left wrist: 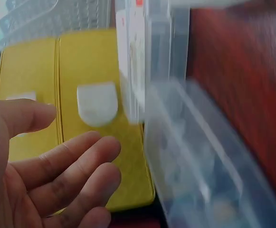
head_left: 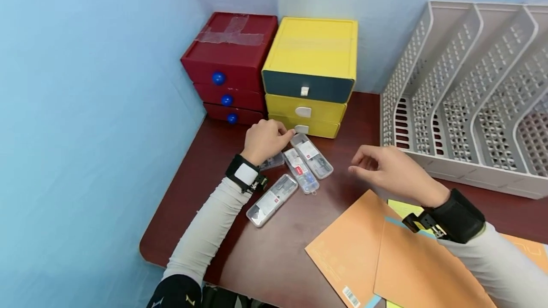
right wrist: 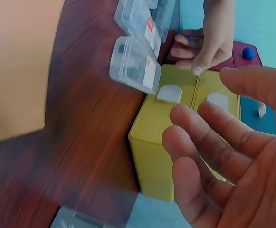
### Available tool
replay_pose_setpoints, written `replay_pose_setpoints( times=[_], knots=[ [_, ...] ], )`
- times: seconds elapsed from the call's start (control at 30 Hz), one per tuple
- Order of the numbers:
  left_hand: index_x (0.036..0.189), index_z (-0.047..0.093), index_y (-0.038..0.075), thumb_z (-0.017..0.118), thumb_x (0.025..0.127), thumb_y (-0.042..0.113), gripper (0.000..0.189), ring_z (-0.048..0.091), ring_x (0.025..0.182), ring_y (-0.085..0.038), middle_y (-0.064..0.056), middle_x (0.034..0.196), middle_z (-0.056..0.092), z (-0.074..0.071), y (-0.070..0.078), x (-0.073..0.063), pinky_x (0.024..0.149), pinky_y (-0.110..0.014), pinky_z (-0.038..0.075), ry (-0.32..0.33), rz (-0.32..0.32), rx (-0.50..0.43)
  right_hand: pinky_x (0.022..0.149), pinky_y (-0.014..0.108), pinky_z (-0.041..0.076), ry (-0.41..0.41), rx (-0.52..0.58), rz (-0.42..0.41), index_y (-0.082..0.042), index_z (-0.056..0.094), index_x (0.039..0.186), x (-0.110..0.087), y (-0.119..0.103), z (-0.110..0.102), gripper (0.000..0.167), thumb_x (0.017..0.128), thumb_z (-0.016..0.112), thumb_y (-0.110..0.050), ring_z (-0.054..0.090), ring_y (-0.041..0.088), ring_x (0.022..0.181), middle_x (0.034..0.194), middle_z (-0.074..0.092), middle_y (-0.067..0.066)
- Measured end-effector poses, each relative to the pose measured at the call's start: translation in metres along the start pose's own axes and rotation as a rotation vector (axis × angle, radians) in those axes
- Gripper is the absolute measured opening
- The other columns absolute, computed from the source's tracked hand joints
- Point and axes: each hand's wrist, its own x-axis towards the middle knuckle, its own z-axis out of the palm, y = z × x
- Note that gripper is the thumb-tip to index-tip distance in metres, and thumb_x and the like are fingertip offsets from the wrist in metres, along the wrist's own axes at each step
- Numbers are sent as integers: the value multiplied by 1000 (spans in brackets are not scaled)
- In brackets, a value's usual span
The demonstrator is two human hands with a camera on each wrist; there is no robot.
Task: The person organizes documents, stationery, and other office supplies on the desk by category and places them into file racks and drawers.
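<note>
My left hand hovers in front of the yellow drawer unit, near its lowest white pull. In the left wrist view its fingers are loosely bent, with nothing between them. Below and beside that hand lie several clear plastic cases with white labels: one case nearest the front, a case with a red mark, another case by the yellow unit, and one case partly hidden by the wrist. My right hand is held over the desk to the right, fingers relaxed and holding nothing.
Left of the yellow unit stands a dark red drawer unit with blue knobs, its drawers closed. A grey perforated file rack occupies the right back. Orange booklets lie under my right forearm. The brown desk meets a blue wall covering at left.
</note>
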Motion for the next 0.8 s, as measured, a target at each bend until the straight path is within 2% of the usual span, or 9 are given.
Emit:
replay_pose_setpoints(
  times=[0.23,0.33,0.5,0.63,0.8],
  knots=[
    [94,81,20,62,97,51,36,66,71,-17,4,77,73,-23,-25,1,58,-34,54,90,-98,15,71,28,51,-30,4,-32,-28,67,98,15,-12,7,10,98,68,-38,62,7,77,82,67,-12],
    [93,81,20,61,97,52,37,64,67,-17,4,72,70,-31,-40,-2,56,-34,52,130,-135,1,70,27,51,-40,9,-56,-25,68,97,22,-15,11,6,96,71,-30,62,8,76,81,66,-12],
    [86,79,20,60,98,52,39,60,60,-17,3,63,63,-37,-55,-7,50,-32,47,148,-174,-43,69,27,51,-52,19,-58,-24,69,96,27,-14,19,5,94,73,-24,62,8,75,80,66,-11],
    [79,76,21,60,98,50,38,57,57,-17,1,59,59,-43,-60,-10,47,-31,43,159,-189,-59,68,28,51,-62,-4,-64,-21,69,97,40,-12,25,6,94,73,-24,63,8,74,80,67,-10],
    [88,79,20,60,98,52,39,58,59,-16,4,61,61,-49,-53,-7,50,-32,45,144,-165,-82,66,30,51,-71,-47,-50,-17,70,96,65,-6,35,9,92,74,-25,63,9,72,80,69,-6]
  ],
)
